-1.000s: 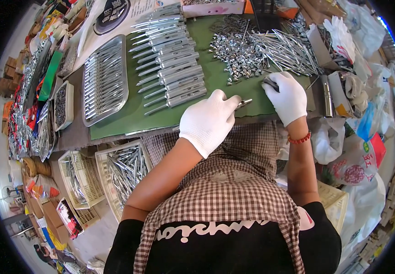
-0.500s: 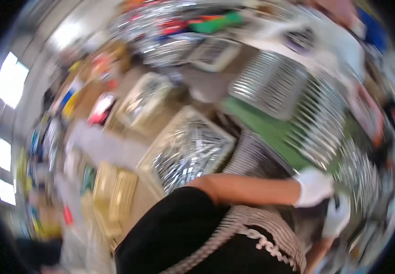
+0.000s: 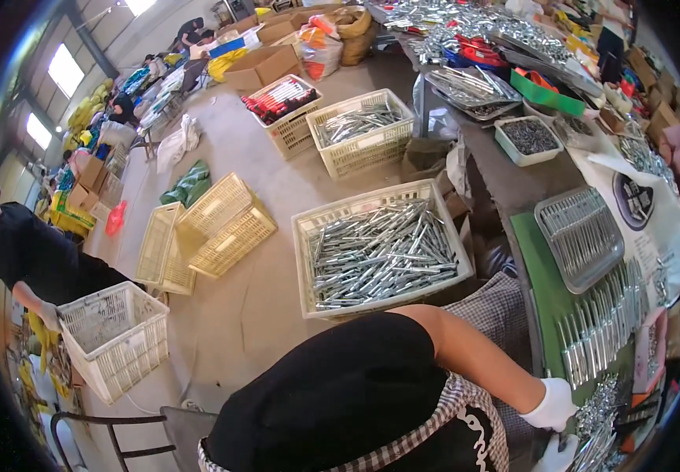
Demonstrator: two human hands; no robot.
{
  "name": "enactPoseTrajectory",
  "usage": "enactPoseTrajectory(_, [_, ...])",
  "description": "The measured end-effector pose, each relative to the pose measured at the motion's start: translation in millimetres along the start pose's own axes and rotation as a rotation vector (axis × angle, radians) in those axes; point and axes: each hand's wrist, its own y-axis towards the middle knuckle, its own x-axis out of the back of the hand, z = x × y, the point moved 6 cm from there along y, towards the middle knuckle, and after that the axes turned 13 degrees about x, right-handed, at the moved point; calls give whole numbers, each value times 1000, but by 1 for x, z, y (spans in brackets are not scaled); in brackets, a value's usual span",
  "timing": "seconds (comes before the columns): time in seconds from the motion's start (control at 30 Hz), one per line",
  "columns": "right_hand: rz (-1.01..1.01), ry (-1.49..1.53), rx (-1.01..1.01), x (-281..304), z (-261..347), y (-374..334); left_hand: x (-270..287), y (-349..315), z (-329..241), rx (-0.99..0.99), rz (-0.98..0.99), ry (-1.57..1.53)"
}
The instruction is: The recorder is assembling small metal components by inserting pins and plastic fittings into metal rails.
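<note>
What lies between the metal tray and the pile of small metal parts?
In the head view, a row of slender metal pieces lies on the green mat between the metal tray and the pile.

Your gloved left hand (image 3: 552, 405) and right hand (image 3: 557, 455) are at the lower right of the frame, beside small metal parts (image 3: 594, 407) on the green mat (image 3: 539, 287); a cream crate (image 3: 301, 259) of metal rods (image 3: 379, 252) stands near the centre, and at the left edge a co-worker (image 3: 33, 252) in black holds a white crate (image 3: 131, 363)

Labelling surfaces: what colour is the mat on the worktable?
The mat is green; it shows best in the head view.
</note>
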Motion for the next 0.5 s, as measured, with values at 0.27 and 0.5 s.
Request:
enactPoseTrajectory(0.27, [-133, 16, 90, 5, 13, 5, -5, 4, 1, -38, 34, 51])
enactPoseTrajectory(0.5, [-814, 1355, -93, -25, -4, 16, -8, 6, 4, -47, 76, 0])
